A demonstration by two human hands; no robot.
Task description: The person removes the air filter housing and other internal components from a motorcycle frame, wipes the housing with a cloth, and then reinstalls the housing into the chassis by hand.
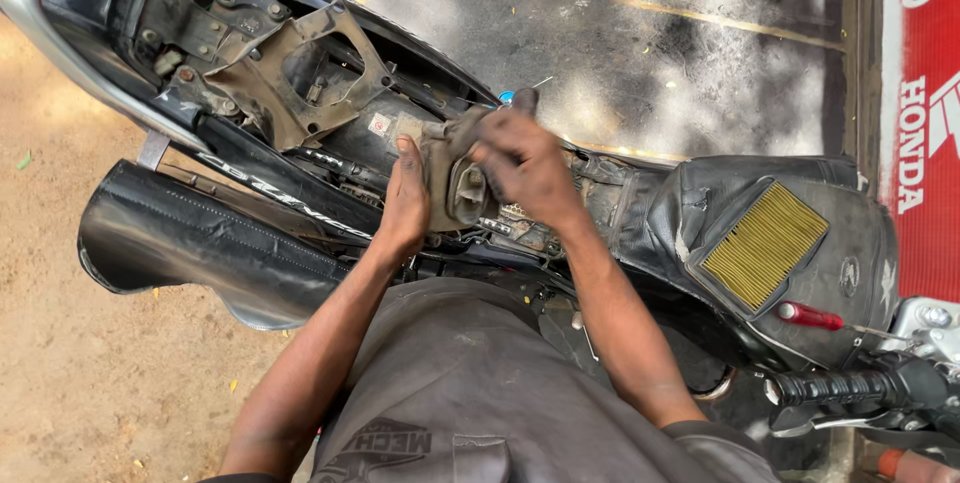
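Grimy grey-brown housing part (455, 178) sits over the middle of the stripped motorcycle frame (300, 73), gripped from both sides: the left hand (405, 205) presses flat against its left face while the fingers (500, 148) of the right hand (528, 165) curl closed over its top and right edge. Outward from there, the detached black seat (190, 238) lies beside the frame on the dirt, and a yellow pleated air filter (765, 245) and a red-handled screwdriver (812, 317) rest on the black tank cover (860, 243)

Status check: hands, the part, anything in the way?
Both hands, left and right, grip the dirty grey part above the open motorcycle frame. Nothing blocking.
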